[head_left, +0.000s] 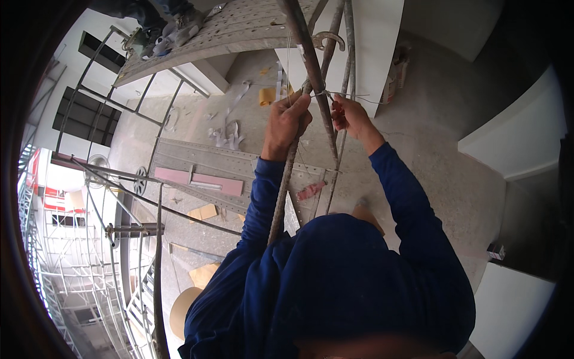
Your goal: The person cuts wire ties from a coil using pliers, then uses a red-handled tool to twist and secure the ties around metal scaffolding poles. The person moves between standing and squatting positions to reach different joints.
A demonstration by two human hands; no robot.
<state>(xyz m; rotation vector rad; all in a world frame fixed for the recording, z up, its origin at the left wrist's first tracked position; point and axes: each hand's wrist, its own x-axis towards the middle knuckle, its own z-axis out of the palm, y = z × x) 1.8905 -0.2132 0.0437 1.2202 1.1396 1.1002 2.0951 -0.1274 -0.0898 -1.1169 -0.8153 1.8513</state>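
My left hand [287,127] is closed around a ribbed steel bar [284,190], which slants up from beside my body to a scaffold tube [307,48]. Thin metal wire [357,94] is looped around the crossing of the bar and tube, and a loose end sticks out to the right. Close by on the right, my right hand [354,118] has its fingers pinched together at the wire. Whether those fingertips also hold a small tool cannot be made out. Both forearms are in dark blue sleeves.
A perforated scaffold plank [215,52] spans the upper left, with a person's feet [170,37] on it. Below lie more metal planks [239,160], a pink board [224,184] and scraps on the concrete floor. Scaffold frames [119,99] rise at left; a white wall [520,128] stands at right.
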